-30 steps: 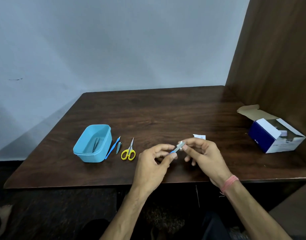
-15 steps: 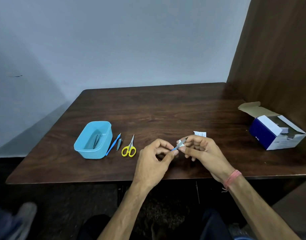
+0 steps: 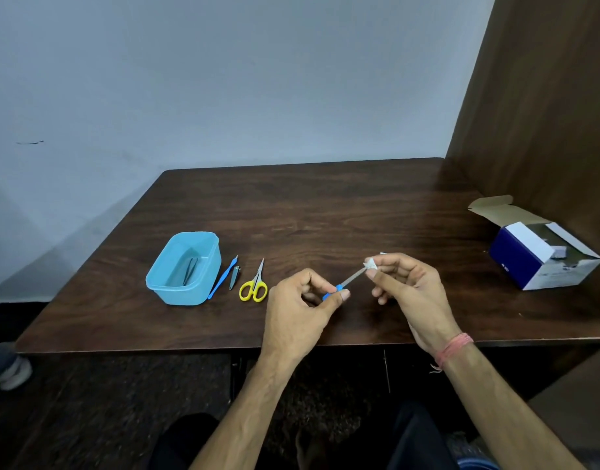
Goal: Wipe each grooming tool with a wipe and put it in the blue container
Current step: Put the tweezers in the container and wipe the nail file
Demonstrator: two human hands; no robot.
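Left hand (image 3: 300, 308) closed in a pinch, thumb and forefinger clamped on the blue handle of a nail file (image 3: 346, 283); remaining fingers curled into the palm, wrist angled up from the near edge of the desk (image 3: 325, 215), forearm rising from bottom centre. Right hand (image 3: 412, 293) likewise pinched shut, thumb and forefinger pressing a small folded white wipe (image 3: 370, 264) around the far tip of the file's grey blade; other fingers loosely bent beneath, pink thread band (image 3: 453, 351) around the wrist. File held in the air above the desk, slanting up from the left grip to the right grip, well to the right of the blue container (image 3: 203, 293). Inside the container, a dark pair of tweezers (image 3: 190, 271) lying on the bottom. Just right of the container, a slim blue-handled tool (image 3: 222, 278) lying beside its wall, whether touching not clear; right of that, close alongside, a small nail clipper (image 3: 234, 277); farther right, yellow-handled scissors (image 3: 254, 284), blades pointing away from the near edge, apart from the left hand. Far to the right of the container, near the brown side panel, an opened blue-and-white cardboard box (image 3: 542, 262), flap raised. Container toward the left of the desk, near the front edge.
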